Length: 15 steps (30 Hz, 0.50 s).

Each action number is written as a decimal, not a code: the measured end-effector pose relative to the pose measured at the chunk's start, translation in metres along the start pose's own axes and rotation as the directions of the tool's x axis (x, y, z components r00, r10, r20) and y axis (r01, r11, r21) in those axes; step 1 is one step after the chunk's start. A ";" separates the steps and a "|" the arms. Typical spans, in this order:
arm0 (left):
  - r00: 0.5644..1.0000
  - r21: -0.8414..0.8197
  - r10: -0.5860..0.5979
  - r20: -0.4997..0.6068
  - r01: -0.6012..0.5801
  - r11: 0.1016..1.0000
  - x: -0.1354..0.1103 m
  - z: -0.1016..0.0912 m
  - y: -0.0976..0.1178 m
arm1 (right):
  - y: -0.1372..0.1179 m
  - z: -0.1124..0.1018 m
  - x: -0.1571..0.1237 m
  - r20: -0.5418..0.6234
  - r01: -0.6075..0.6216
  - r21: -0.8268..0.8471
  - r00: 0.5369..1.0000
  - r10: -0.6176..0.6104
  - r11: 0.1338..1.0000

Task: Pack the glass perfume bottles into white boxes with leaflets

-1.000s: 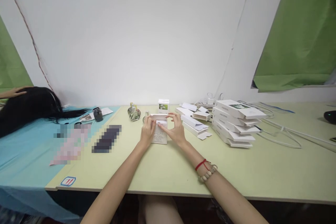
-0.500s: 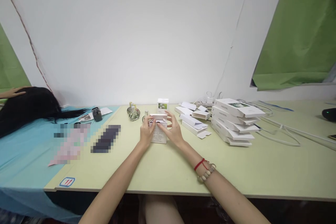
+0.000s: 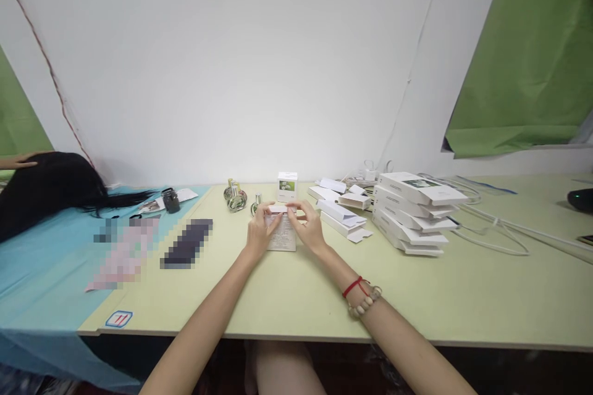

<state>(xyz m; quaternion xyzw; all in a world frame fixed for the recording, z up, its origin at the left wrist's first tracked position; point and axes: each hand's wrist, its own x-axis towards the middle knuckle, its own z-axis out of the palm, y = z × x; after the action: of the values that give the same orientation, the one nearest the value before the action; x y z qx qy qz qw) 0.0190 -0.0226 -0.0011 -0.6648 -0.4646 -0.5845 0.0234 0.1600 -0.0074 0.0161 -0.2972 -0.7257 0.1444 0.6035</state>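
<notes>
A small white printed carton stands upright on the pale green table, its text side facing me. My left hand grips its upper left edge, thumb on the front near the top flap. At the upper right, my right hand holds it the same way, with thumb and fingers pinching the top. The top flap lies nearly flat between both hands. Just behind stands another white carton with a green picture. Beside my left fingers is a glass bottle; more glass bottles stand farther left.
Right of my hands lie loose flat cartons and a stack of white flattened boxes. White cables run along the right. On the left are a blue cloth, a black jar and dark hair with a person's hand.
The carton's raised top flap has come down, pressed by both my hands. My thumbs remain at the front of its top edge.
</notes>
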 end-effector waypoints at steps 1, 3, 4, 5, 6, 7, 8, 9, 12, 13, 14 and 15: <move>1.000 0.009 0.021 -0.005 -0.021 1.000 0.000 0.000 0.000 | 0.000 -0.001 0.000 0.020 0.020 -0.010 1.000 -0.019 1.000; 0.997 0.031 0.072 -0.006 -0.072 0.997 0.000 0.000 0.000 | 0.000 -0.002 0.000 0.047 0.043 -0.020 0.998 -0.042 0.999; 0.996 0.046 0.093 -0.004 -0.093 0.995 0.000 0.000 0.000 | 0.000 -0.002 0.000 0.048 0.044 -0.020 0.998 -0.043 0.999; 0.994 0.064 0.107 -0.004 -0.107 0.992 0.000 0.000 0.001 | 0.000 -0.002 0.000 0.046 0.042 -0.018 0.998 -0.042 0.999; 0.993 0.083 0.116 -0.004 -0.115 0.990 0.000 0.000 0.001 | 0.001 -0.002 0.000 0.043 0.039 -0.015 0.998 -0.038 0.999; 0.993 0.100 0.122 -0.006 -0.120 0.988 0.000 -0.001 0.002 | 0.001 -0.002 0.000 0.039 0.035 -0.011 0.999 -0.035 0.999; 0.992 0.116 0.127 -0.010 -0.125 0.985 0.000 -0.001 0.002 | 0.002 -0.002 0.000 0.037 0.031 -0.006 0.999 -0.031 0.999; 0.991 0.132 0.135 -0.010 -0.132 0.982 0.000 0.000 0.003 | 0.002 -0.002 0.000 0.036 0.028 -0.001 0.999 -0.028 1.000; 0.984 0.184 0.178 0.014 -0.177 0.967 -0.001 0.001 0.002 | 0.004 -0.001 0.001 0.038 0.026 0.004 0.999 -0.026 1.000; 0.980 0.194 0.196 0.021 -0.196 0.961 -0.001 0.001 0.002 | 0.004 -0.001 0.001 0.036 0.028 0.000 0.999 -0.028 1.000; 0.977 0.198 0.212 0.024 -0.212 0.957 -0.002 0.001 0.001 | 0.004 -0.001 0.000 0.034 0.032 -0.007 0.999 -0.031 0.999; 0.975 0.198 0.223 0.023 -0.223 0.954 -0.002 0.002 0.000 | 0.004 -0.001 0.000 0.032 0.035 -0.016 0.999 -0.035 0.999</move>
<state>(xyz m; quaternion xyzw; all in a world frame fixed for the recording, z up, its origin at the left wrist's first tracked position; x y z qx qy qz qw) 0.0207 -0.0230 -0.0029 -0.7073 -0.4428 -0.5286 0.1557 0.1622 -0.0044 0.0145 -0.2871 -0.7413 0.1326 0.5920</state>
